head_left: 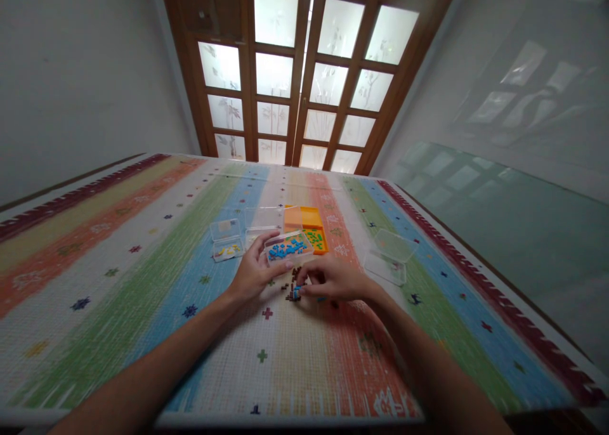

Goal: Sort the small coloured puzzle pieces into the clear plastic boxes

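Observation:
My left hand (pixel 257 269) is wrapped round the left side of a clear plastic box (pixel 310 250) that holds many small blue pieces (pixel 287 249). My right hand (pixel 333 278) is closed over a small pile of brown pieces (pixel 291 295) on the striped cloth, just in front of the box. A few blue pieces show at its fingertips among the brown ones. What those fingers pinch, if anything, is too small to make out.
An orange box (pixel 304 216) with green pieces stands open behind the clear box. On the left is a small clear box (pixel 227 250) with yellow pieces. At the right lies an open clear box (pixel 386 267). The striped tablecloth (pixel 190 333) covers the table; glazed doors stand beyond.

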`<state>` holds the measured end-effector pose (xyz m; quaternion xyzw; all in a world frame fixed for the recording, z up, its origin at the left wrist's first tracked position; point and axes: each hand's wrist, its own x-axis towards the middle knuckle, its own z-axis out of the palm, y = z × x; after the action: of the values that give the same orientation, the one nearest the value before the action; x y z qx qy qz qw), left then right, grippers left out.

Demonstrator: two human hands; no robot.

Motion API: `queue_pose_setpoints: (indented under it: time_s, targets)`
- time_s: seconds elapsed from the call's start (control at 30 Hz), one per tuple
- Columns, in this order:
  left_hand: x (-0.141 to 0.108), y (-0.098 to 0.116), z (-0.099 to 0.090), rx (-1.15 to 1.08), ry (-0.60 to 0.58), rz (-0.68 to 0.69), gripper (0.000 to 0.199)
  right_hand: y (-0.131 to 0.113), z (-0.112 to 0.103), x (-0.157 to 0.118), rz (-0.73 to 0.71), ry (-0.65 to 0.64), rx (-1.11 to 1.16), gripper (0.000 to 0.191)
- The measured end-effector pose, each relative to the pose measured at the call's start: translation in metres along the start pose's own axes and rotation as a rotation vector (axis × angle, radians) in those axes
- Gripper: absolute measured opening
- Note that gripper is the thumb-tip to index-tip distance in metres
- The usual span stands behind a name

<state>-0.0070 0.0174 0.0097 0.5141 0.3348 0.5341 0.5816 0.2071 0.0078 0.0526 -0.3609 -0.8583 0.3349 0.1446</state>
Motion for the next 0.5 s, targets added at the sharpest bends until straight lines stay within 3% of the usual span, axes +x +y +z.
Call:
queue_pose_setpoints:
  time_s: [0.13, 0.27, 0.5]
  targets:
    - [-0.003, -0.005, 0.002, 0.005, -0.047, 0.013, 0.071, -0.006, -0.026, -0.003, 0.022, 0.118, 0.25, 0.029]
    - [-0.007, -0.007, 0.006, -0.02, -0.138, -0.009, 0.07, -0.007, -0.041, 0.007, 0.025, 0.228, 0.154, 0.027]
    - [-0.011, -0.002, 0.009, -0.068, -0.239, -0.082, 0.069, -0.007, -0.042, 0.029, 0.076, 0.015, -0.028, 0.012]
